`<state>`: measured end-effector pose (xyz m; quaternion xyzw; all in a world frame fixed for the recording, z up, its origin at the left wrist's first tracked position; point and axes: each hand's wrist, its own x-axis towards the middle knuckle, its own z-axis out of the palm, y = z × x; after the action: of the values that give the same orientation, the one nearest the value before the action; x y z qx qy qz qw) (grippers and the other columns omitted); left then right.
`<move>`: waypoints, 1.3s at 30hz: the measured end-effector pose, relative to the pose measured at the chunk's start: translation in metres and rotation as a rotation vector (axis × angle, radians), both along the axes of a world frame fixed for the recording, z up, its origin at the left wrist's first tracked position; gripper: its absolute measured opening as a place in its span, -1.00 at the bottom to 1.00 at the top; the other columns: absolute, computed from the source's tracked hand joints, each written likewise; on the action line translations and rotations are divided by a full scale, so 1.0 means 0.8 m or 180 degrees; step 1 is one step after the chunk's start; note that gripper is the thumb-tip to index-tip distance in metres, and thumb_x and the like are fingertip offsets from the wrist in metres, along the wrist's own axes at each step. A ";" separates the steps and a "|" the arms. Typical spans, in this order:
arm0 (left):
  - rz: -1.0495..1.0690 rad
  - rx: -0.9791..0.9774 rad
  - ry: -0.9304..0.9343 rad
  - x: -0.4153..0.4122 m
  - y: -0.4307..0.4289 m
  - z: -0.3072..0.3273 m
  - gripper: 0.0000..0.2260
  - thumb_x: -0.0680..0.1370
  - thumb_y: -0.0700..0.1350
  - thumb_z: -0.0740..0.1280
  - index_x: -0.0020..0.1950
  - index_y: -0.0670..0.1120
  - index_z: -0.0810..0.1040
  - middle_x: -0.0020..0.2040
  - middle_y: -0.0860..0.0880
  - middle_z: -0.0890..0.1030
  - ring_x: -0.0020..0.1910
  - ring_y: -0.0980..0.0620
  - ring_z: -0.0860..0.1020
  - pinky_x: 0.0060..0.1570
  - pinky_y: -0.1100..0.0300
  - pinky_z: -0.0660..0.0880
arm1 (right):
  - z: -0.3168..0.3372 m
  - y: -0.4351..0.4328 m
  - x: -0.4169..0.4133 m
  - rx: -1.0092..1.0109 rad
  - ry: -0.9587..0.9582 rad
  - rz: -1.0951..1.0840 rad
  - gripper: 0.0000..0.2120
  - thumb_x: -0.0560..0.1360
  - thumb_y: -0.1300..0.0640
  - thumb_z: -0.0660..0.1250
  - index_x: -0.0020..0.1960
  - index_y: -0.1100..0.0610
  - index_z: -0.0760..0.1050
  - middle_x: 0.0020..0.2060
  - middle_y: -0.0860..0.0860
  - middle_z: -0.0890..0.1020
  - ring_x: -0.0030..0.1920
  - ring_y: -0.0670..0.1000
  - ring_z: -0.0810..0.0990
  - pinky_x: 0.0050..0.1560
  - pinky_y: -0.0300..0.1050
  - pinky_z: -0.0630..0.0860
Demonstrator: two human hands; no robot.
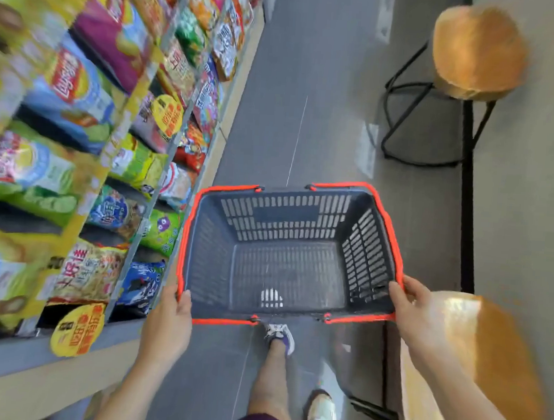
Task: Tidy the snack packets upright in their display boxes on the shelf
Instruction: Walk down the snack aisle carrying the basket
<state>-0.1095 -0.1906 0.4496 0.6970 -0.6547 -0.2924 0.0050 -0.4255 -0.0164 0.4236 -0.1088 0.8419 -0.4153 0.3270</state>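
On basket (205, 254), left grip (172, 314), right grip (410, 307)

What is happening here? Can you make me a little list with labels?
place: shop aisle, shelf on the person's left
basket: dark grey, orange rim, nothing inside
left hand: grips the basket's near left corner
right hand: grips the basket's near right corner
snack packets: on the shelf, untouched
stool: round wooden seat, far right
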 end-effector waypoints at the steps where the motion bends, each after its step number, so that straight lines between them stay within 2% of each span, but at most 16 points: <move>1: 0.0016 -0.0014 0.0082 -0.012 -0.017 0.015 -0.66 0.67 -0.08 0.13 0.38 -0.22 0.38 0.24 -0.31 0.54 0.22 -0.33 0.48 0.07 -0.10 0.38 | 0.017 -0.017 -0.012 -0.0057 0.0069 -0.0025 -0.82 0.59 0.19 0.27 -0.09 -0.04 0.58 -0.17 -0.08 0.68 -0.13 -0.03 0.62 -0.02 -0.06 0.52; 5: 0.0275 0.0006 0.0623 -0.060 -0.093 0.066 -0.74 0.68 -0.07 0.12 0.30 -0.15 0.41 0.17 -0.22 0.54 0.23 -0.29 0.48 0.15 -0.11 0.37 | 0.070 -0.087 -0.054 -0.0147 0.0303 -0.0087 -0.85 0.59 0.16 0.27 0.02 0.08 0.63 -0.17 -0.03 0.70 -0.10 0.01 0.65 0.01 -0.02 0.55; 7: 0.0293 -0.0074 0.0822 -0.081 -0.131 0.086 -0.85 0.67 -0.10 0.14 0.13 -0.12 0.45 -0.01 -0.15 0.56 0.09 -0.27 0.52 0.00 -0.06 0.39 | 0.092 -0.123 -0.072 -0.0245 0.0329 -0.0115 -0.85 0.60 0.19 0.25 0.00 0.09 0.61 -0.20 -0.09 0.68 -0.13 -0.04 0.65 -0.11 -0.12 0.53; 9: 0.0247 -0.0122 0.0920 -0.106 -0.167 0.107 -0.89 0.66 -0.13 0.16 -0.06 -0.05 0.40 -0.17 -0.01 0.50 -0.11 -0.16 0.51 -0.15 0.03 0.31 | 0.113 -0.155 -0.092 -0.0284 0.0324 -0.0096 -0.83 0.62 0.20 0.22 0.00 0.09 0.60 -0.19 -0.10 0.67 -0.14 -0.09 0.63 -0.21 -0.21 0.47; 12: 0.0221 -0.0100 0.1007 -0.143 -0.224 0.129 -0.90 0.65 -0.11 0.17 -0.06 0.02 0.35 -0.19 0.06 0.46 -0.22 -0.02 0.44 -0.11 0.06 0.33 | 0.134 -0.200 -0.130 -0.0299 0.0306 -0.0074 -0.81 0.63 0.17 0.21 0.01 0.05 0.60 -0.18 -0.09 0.68 -0.16 -0.11 0.65 -0.26 -0.21 0.47; 14: 0.0220 0.0057 0.1222 -0.172 -0.260 0.137 -0.87 0.66 -0.10 0.15 -0.08 0.02 0.38 -0.13 0.01 0.51 -0.12 -0.10 0.53 -0.01 -0.05 0.48 | 0.142 -0.231 -0.159 -0.0319 0.0343 -0.0107 -0.81 0.62 0.17 0.21 0.03 0.06 0.61 -0.18 -0.07 0.68 -0.20 -0.12 0.63 -0.29 -0.22 0.45; 16: 0.0257 0.0058 0.1296 -0.202 -0.294 0.139 -0.79 0.66 -0.11 0.14 -0.15 0.09 0.40 -0.05 -0.04 0.56 -0.06 -0.14 0.55 0.05 -0.13 0.51 | 0.145 -0.264 -0.191 -0.0338 0.0446 -0.0120 -0.81 0.62 0.18 0.22 0.04 0.11 0.62 -0.20 -0.05 0.67 -0.23 -0.10 0.60 -0.30 -0.18 0.43; 18: 0.0304 0.0028 0.1298 -0.234 -0.329 0.139 -0.76 0.66 -0.10 0.15 -0.18 0.13 0.39 -0.06 -0.02 0.57 -0.06 -0.15 0.56 0.06 -0.16 0.51 | 0.144 -0.299 -0.225 -0.0332 0.0553 -0.0101 -0.82 0.61 0.18 0.23 0.02 0.11 0.62 -0.24 -0.07 0.66 -0.29 -0.12 0.56 -0.35 -0.20 0.40; 20: 0.0363 0.0121 0.1401 -0.269 -0.366 0.136 -0.81 0.66 -0.09 0.15 -0.14 0.07 0.41 -0.07 -0.07 0.56 -0.02 -0.24 0.57 0.06 -0.26 0.52 | 0.142 -0.337 -0.263 -0.0318 0.0606 -0.0075 -0.83 0.60 0.16 0.24 -0.02 0.09 0.62 -0.28 -0.10 0.65 -0.33 -0.14 0.56 -0.39 -0.21 0.39; 23: 0.0416 0.0113 0.1453 -0.328 -0.419 0.137 -0.90 0.67 -0.10 0.14 0.01 -0.04 0.43 0.03 -0.24 0.54 0.08 -0.29 0.53 0.12 -0.28 0.49 | 0.143 -0.397 -0.324 -0.0375 0.0601 -0.0026 -0.83 0.59 0.15 0.25 -0.06 0.07 0.62 -0.29 -0.12 0.66 -0.30 -0.11 0.60 -0.35 -0.16 0.44; 26: 0.0507 -0.0014 0.1513 -0.382 -0.464 0.147 -0.82 0.67 -0.09 0.13 -0.09 0.09 0.43 -0.04 0.04 0.54 0.02 -0.18 0.55 0.11 -0.25 0.51 | 0.154 -0.453 -0.383 -0.0397 0.0611 0.0040 -0.84 0.56 0.18 0.28 -0.10 0.05 0.63 -0.30 -0.12 0.67 -0.28 -0.07 0.63 -0.31 -0.12 0.49; 29: 0.0507 0.0029 0.1478 -0.426 -0.513 0.143 -0.86 0.68 -0.06 0.12 0.15 -0.04 0.43 0.13 -0.08 0.53 0.12 -0.20 0.54 0.16 -0.23 0.47 | 0.167 -0.512 -0.441 -0.0410 0.0539 0.0183 -0.84 0.52 0.24 0.31 -0.12 0.06 0.64 -0.28 -0.02 0.70 -0.24 0.05 0.64 -0.23 -0.05 0.53; 31: 0.0545 0.0053 0.1573 -0.452 -0.551 0.140 -0.85 0.68 -0.11 0.13 0.18 -0.09 0.42 0.17 -0.13 0.52 0.18 -0.21 0.51 0.21 -0.23 0.44 | 0.171 -0.555 -0.476 -0.0376 0.0443 0.0241 -0.85 0.50 0.27 0.32 -0.09 0.09 0.64 -0.26 0.02 0.70 -0.23 0.07 0.66 -0.27 -0.09 0.52; 34: 0.0596 0.0051 0.1620 -0.493 -0.618 0.137 -0.87 0.66 -0.20 0.15 0.14 -0.05 0.45 0.12 -0.14 0.58 0.12 -0.20 0.55 0.18 -0.21 0.46 | 0.170 -0.626 -0.519 -0.0300 0.0405 0.0300 -0.86 0.51 0.27 0.33 -0.07 0.08 0.62 -0.23 -0.02 0.70 -0.28 -0.05 0.65 -0.35 -0.20 0.46; 37: 0.0636 0.0128 0.1630 -0.529 -0.694 0.130 -0.83 0.66 -0.21 0.18 0.22 -0.02 0.42 0.21 -0.12 0.54 0.11 -0.12 0.54 0.17 -0.12 0.47 | 0.163 -0.703 -0.556 -0.0257 0.0427 0.0364 -0.84 0.52 0.29 0.31 -0.07 0.08 0.61 -0.22 -0.03 0.70 -0.22 -0.03 0.66 -0.22 -0.11 0.55; 39: 0.0700 0.0271 0.1630 -0.553 -0.753 0.123 -0.78 0.65 -0.15 0.19 0.30 -0.08 0.41 0.23 -0.13 0.53 0.12 -0.20 0.54 0.17 -0.19 0.47 | 0.159 -0.755 -0.580 -0.0133 0.0536 0.0442 -0.84 0.54 0.28 0.29 -0.04 0.09 0.62 -0.19 -0.01 0.70 -0.17 0.00 0.66 -0.14 -0.05 0.56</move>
<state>-0.5520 -0.7926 0.5476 0.6669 -0.5398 -0.4839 0.1727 -0.8895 -0.6201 0.5505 -0.2082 0.8480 -0.3985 0.2808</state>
